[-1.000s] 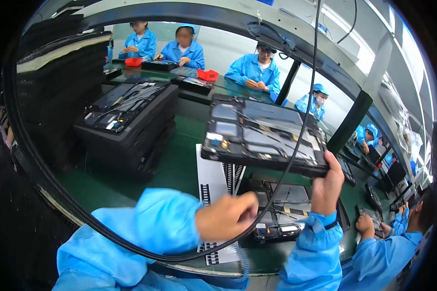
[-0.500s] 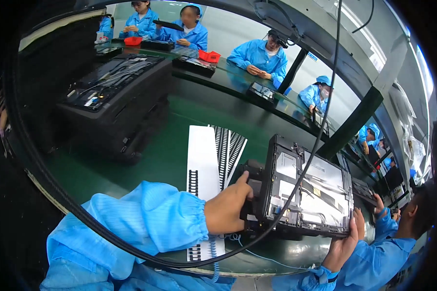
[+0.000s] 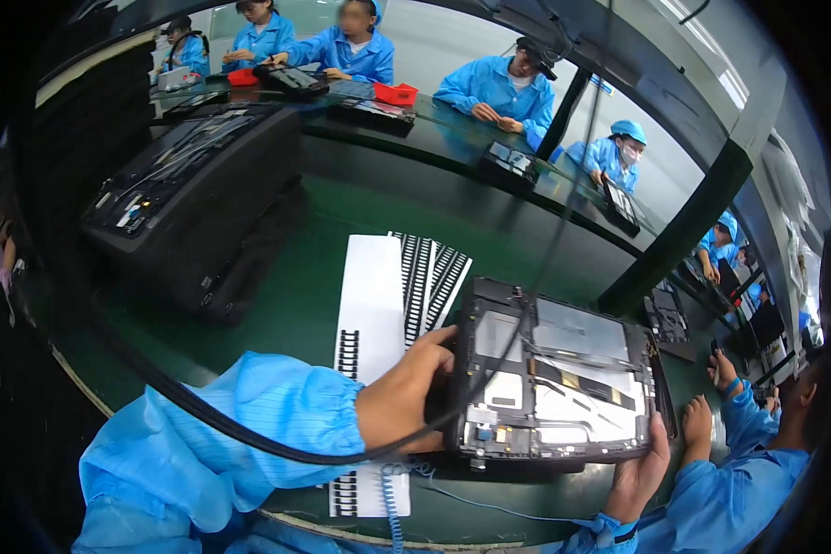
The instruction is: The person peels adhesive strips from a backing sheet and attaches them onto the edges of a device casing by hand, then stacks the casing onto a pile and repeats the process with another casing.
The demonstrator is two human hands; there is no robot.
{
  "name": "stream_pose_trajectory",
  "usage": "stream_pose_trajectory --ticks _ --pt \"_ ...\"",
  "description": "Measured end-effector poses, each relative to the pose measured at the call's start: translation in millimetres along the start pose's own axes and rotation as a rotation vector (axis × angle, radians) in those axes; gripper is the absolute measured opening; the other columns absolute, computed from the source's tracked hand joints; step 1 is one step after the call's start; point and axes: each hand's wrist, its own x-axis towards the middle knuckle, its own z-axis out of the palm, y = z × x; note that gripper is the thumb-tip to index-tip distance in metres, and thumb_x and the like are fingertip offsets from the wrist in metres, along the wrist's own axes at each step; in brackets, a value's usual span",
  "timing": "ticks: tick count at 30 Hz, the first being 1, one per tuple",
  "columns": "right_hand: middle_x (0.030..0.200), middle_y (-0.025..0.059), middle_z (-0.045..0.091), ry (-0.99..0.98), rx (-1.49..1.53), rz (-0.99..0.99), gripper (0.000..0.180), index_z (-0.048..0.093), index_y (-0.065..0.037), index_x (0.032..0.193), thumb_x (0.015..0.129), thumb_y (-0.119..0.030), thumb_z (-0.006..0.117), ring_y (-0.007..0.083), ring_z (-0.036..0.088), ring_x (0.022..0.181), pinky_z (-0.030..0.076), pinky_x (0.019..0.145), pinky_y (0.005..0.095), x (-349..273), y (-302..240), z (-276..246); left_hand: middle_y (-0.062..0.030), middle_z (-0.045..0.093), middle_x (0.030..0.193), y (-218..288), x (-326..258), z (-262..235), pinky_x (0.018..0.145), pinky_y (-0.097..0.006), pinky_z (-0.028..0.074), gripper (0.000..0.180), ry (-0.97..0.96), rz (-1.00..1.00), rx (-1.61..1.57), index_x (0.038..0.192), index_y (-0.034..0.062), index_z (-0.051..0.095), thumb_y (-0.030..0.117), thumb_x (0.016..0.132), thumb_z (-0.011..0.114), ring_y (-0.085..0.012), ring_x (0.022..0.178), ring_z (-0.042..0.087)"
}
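An opened black tablet-like device [image 3: 563,383], its silvery inner plates and cables showing, lies tilted between my hands. My left hand [image 3: 406,392] grips its left edge, with the fingertips partly hidden behind the frame. My right hand [image 3: 644,469] is closed on the lower right corner, thumb along the side. Under the device's near edge shows another black part [image 3: 545,466], mostly covered. Left of the device, a white strip sheet [image 3: 371,286] with a column of small black pieces lies partly beneath my left forearm. Two more strips [image 3: 434,282] with black pieces fan out beside it.
A stack of black housings [image 3: 194,203] stands at the left. A dark cable [image 3: 249,429] loops across the view. A coiled blue cord [image 3: 392,508] hangs near the front edge. A co-worker [image 3: 748,471] works close on my right; others sit across the green table [image 3: 342,194].
The device has shifted left and lies flatter, more squarely facing me. My hands have moved with it. A co-worker across the table has lowered a black device onto the bench.
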Motion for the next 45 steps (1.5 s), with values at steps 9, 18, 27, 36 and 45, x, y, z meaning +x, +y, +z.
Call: stream_pose_trajectory --ticks 9,18,27,36,45 --pt "0.09 0.0096 0.054 0.144 -0.163 -0.21 0.016 0.049 0.001 0.093 0.082 -0.01 0.051 0.0151 0.054 0.082 0.044 0.075 0.0264 -11 18 21 -0.0191 0.038 0.106 15 -17 -30 0.084 -0.032 0.039 0.052 -0.058 -0.525 -0.241 0.102 -0.0003 0.029 0.004 0.064 0.064 -0.0226 0.098 0.046" --pt "0.086 0.0075 0.054 0.199 -0.755 -0.504 0.013 0.05 0.001 0.093 0.083 -0.008 0.049 0.0131 0.051 0.079 0.04 0.072 0.0235 -3 15 7 -0.0094 0.049 0.092 44 -23 -38 0.075 -0.028 0.04 0.031 -0.036 -0.353 -0.251 0.099 -0.0005 0.043 0.007 0.072 0.055 -0.014 0.083 0.048" --pt "0.08 0.0059 0.054 -0.141 -1.329 -0.608 0.007 0.054 0.003 0.08 0.074 -0.002 0.053 0.0109 0.046 0.066 0.037 0.059 0.022 -61 13 59 -0.0077 0.052 0.08 63 -30 -37 0.069 -0.027 0.042 0.016 -0.178 -0.341 -0.288 0.089 -0.0001 0.054 0.009 0.076 0.054 -0.0185 0.076 0.052" --pt "0.068 0.0079 0.053 -0.592 -1.162 -0.509 0.01 0.055 0.001 0.075 0.066 0.003 0.059 0.0144 0.047 0.057 0.037 0.052 0.0231 -93 40 123 -0.0102 0.053 0.077 72 -24 -30 0.064 -0.033 0.042 0.011 -0.117 -0.049 -0.178 0.081 -0.0001 0.055 0.005 0.071 0.056 -0.0252 0.073 0.051" --pt "0.064 0.0112 0.051 -0.666 -1.057 -0.666 0.01 0.053 0.002 0.07 0.063 0.007 0.059 0.0198 0.049 0.056 0.04 0.051 0.0258 -102 45 145 -0.008 0.057 0.081 70 -10 -41 0.062 -0.027 0.042 0.03 -0.207 -0.044 -0.213 0.104 0.0031 0.055 0.005 0.074 0.056 -0.0176 0.068 0.052"
